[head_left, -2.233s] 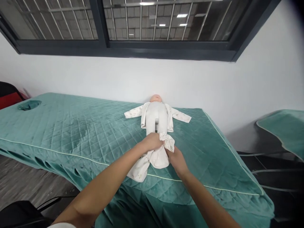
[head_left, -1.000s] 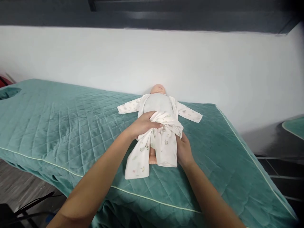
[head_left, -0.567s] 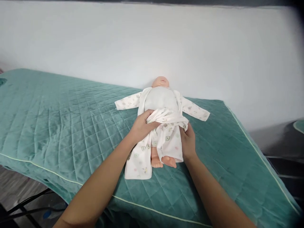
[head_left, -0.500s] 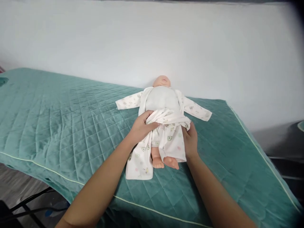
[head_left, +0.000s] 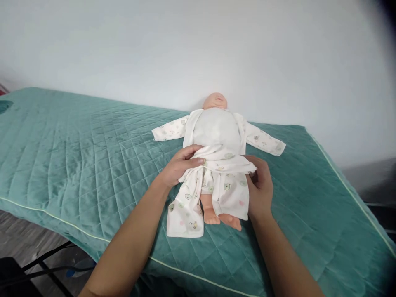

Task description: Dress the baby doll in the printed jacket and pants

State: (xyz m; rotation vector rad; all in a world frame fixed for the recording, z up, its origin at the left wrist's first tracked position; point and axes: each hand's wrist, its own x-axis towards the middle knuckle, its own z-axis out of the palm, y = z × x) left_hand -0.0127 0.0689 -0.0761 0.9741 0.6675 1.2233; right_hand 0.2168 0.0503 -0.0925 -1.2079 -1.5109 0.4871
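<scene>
A baby doll (head_left: 215,100) lies on its back, head toward the wall, its bare feet (head_left: 211,215) pointing at me. Its arms are inside the spread sleeves of a white printed baby top (head_left: 172,128), which lies open over a plain pale belly. Printed baby trousers (head_left: 227,164) are bunched around the doll's hips, their leg parts hanging over its legs. My left hand (head_left: 182,165) pinches the bunched cloth on the left between thumb and fingers. On the right, my right hand (head_left: 260,181) is closed on the trousers' edge, its fingertips partly hidden by the fabric.
A green quilted cover (head_left: 93,156) with pale piping spreads over the bed under the doll. Behind it rises a white wall (head_left: 154,49). Black metal bars (head_left: 46,264) stand beside the bed at the lower left, above a grey floor.
My right hand has shifted outward to the right, drawing the trousers' edge wider. My left hand keeps its grip on the cloth. The view has moved slightly, so the doll appears a little larger.
</scene>
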